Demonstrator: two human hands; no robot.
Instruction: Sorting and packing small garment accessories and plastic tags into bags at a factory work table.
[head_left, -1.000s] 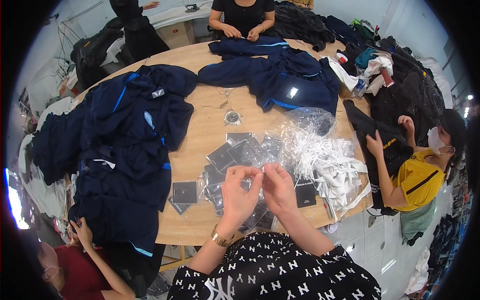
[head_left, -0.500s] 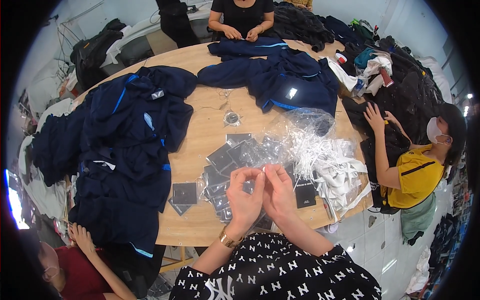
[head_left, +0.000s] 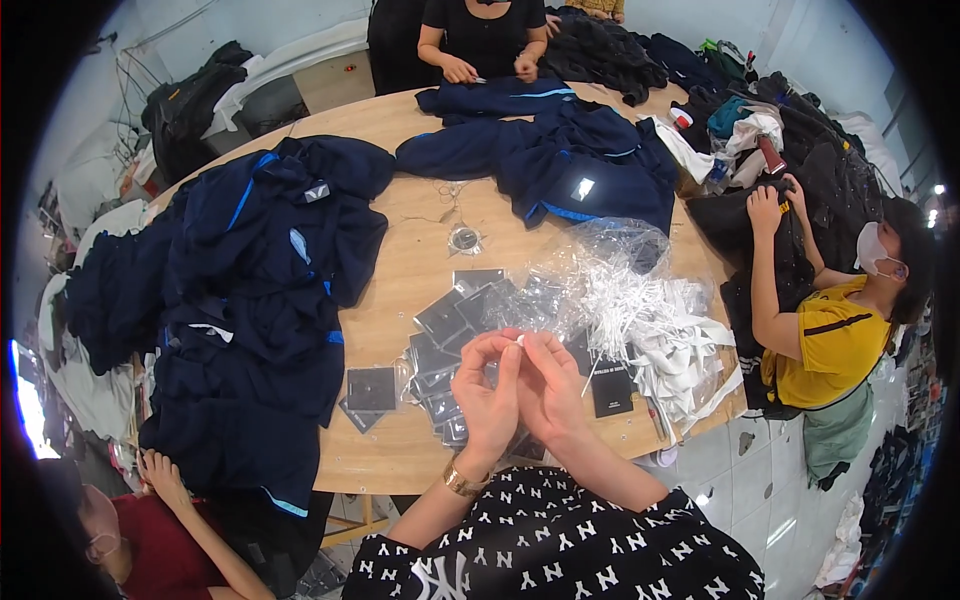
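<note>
Above the near middle of the table, my left hand [head_left: 488,395] and my right hand [head_left: 555,392] meet at the fingertips. Thumbs and forefingers pinch a small white piece [head_left: 520,341], too small for me to tell its kind. Below them lies a loose heap of dark square cards in clear sleeves [head_left: 437,318], partly hidden by my hands. A pile of white strings and ribbons [head_left: 640,325] in a clear plastic bag [head_left: 640,245] sits just right of my fingers. Close to my right wrist is a black printed card [head_left: 610,390].
Navy garments with blue trim cover the table's left side [head_left: 245,300] and far side [head_left: 590,165]. A coil of thin string [head_left: 464,239] lies mid-table. Scissors [head_left: 657,420] rest by the right edge. Co-workers stand at the far side, right and lower left; dark clothes [head_left: 820,170] are heaped right.
My joined hands have shifted slightly left and down, still pinching the white piece. The far person's hands have moved apart. The person at right has moved both hands farther along the dark garment.
</note>
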